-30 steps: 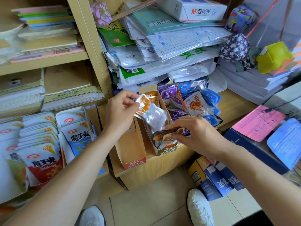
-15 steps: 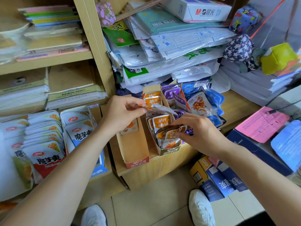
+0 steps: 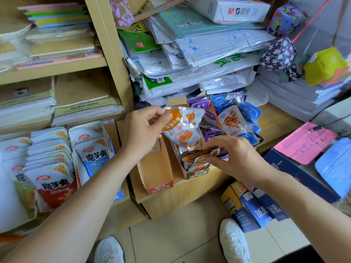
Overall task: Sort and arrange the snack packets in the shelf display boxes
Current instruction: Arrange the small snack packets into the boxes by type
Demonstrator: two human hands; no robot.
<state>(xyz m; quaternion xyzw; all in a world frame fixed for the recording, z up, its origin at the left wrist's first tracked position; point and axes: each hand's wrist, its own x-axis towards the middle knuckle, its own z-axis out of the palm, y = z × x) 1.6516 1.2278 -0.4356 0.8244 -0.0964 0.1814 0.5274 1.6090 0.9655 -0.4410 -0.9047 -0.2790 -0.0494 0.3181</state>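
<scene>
**Seat the orange packet upright behind its row**

The wooden shelf (image 3: 180,198) carries two narrow cardboard boxes side by side. An empty display box (image 3: 155,168) stands on the left. Touching it on the right is the partly filled orange display box (image 3: 197,172). Beyond it stand the purple packets (image 3: 210,118) and the blue packets (image 3: 235,122), each colour in its own row. The sorting seems to go by colour, so the loose packet belongs with the orange ones.

The orange packet (image 3: 182,128) hangs above the back half of the orange display box, tilted, with its printed face toward the camera. The left hand (image 3: 142,131) pinches it by the upper left corner between thumb and fingers. The right hand (image 3: 237,158) is curled on the front packets (image 3: 197,158) at the mouth of the box, gripping them. It appears to lean them forward, which would open a gap behind.

To do this well, I would hold the front packets tipped forward while the new one goes down. It should go in bottom edge first, upright and face forward like its neighbours. The crinkly corners could catch on the box wall or on the purple row just beside it. Both hands should let go only once it is seated, and then the row can be squared.
</scene>
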